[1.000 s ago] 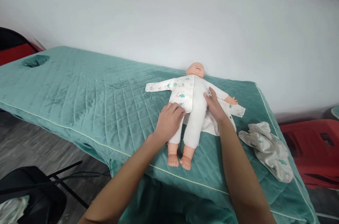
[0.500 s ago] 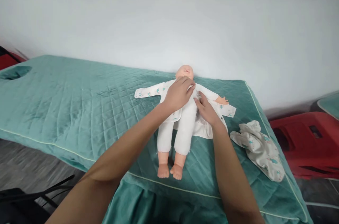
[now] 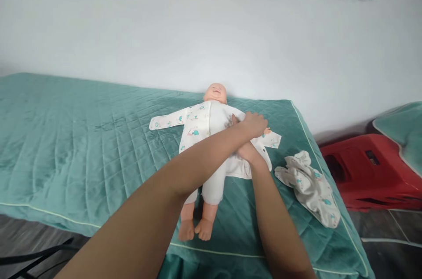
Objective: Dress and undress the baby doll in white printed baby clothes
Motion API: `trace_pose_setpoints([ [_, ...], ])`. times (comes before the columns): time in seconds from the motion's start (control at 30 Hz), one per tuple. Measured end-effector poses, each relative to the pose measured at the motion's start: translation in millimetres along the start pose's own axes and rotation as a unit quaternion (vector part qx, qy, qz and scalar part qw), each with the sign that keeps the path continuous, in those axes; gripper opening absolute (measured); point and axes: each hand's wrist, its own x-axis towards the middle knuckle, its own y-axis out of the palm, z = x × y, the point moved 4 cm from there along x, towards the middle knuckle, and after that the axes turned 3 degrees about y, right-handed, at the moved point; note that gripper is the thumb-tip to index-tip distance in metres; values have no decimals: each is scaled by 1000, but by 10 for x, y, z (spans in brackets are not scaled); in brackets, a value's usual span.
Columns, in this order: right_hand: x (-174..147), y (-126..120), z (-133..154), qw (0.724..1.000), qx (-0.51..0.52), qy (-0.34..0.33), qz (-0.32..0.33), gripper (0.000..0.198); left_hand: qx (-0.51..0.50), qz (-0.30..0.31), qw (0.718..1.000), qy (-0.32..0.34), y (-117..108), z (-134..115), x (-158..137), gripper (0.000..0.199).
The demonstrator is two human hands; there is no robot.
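Note:
A baby doll (image 3: 216, 182) with a white cloth body lies on its back, head toward the wall and feet toward me. A white printed baby jacket (image 3: 194, 127) is on its arm and side at the left; the other half lies spread beneath the doll at the right. My left hand (image 3: 255, 125) crosses over my right wrist, fingers curled around the doll's arm at the right, with the doll's small hand just showing beyond. My right hand (image 3: 246, 150) is at the doll's side, mostly covered by my left forearm; what its fingers do is hidden.
A crumpled white printed baby garment (image 3: 311, 189) lies on the bed near its right edge. The bed has a quilted green cover (image 3: 99, 138) and stands against a white wall (image 3: 148, 37). A red plastic stool (image 3: 369, 169) is on the floor at the right.
My left hand has moved from the doll's chest rightward to its arm, crossing over my right hand. My view has shifted slightly to the right.

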Motion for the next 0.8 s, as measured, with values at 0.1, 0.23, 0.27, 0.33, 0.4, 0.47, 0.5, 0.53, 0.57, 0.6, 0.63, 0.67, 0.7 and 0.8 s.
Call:
trace_pose_setpoints([
  [0.1, -74, 35, 170, 1000, 7, -26, 9, 76, 7, 20, 1000, 14, -11, 83, 38, 35],
  [0.23, -167, -73, 275, 998, 0, -25, 56, 60, 10, 13, 999, 51, -53, 251, 19, 37],
  [0.27, -198, -136, 271, 997, 7, -26, 71, 55, 7, 1, 998, 55, -64, 293, 9, 36],
  [0.33, -250, -304, 217, 997, 18, -22, 68, 42, -4, -28, 998, 53, -85, 372, -12, 33],
  [0.4, -266, -502, 88, 1000, -8, 12, -8, 30, -13, -56, 997, 52, -100, 432, -39, 31],
  [0.47, -257, -687, -85, 983, -89, 81, -139, 22, -14, -86, 995, 57, -118, 468, -73, 31],
  [0.5, -250, -752, -167, 964, -131, 118, -198, 21, -11, -101, 993, 61, -127, 479, -93, 30],
  [0.53, -237, -791, -242, 945, -163, 152, -238, 22, -8, -113, 991, 67, -135, 483, -115, 30],
  [0.57, -217, -809, -310, 932, -180, 179, -257, 25, -4, -122, 990, 72, -141, 482, -138, 29],
  [0.6, -193, -817, -368, 928, -176, 195, -266, 27, -1, -125, 989, 76, -144, 479, -159, 28],
  [0.63, -172, -825, -417, 929, -154, 201, -270, 29, 1, -126, 989, 79, -145, 473, -180, 27],
  [0.67, -157, -846, -457, 931, -123, 199, -280, 30, 4, -127, 989, 82, -144, 463, -200, 26],
  [0.7, -153, -885, -488, 930, -92, 193, -300, 29, 7, -126, 988, 85, -140, 452, -219, 25],
  [0.8, -189, -1061, -557, 904, -27, 172, -390, 23, 20, -128, 987, 91, -102, 405, -266, 26],
])
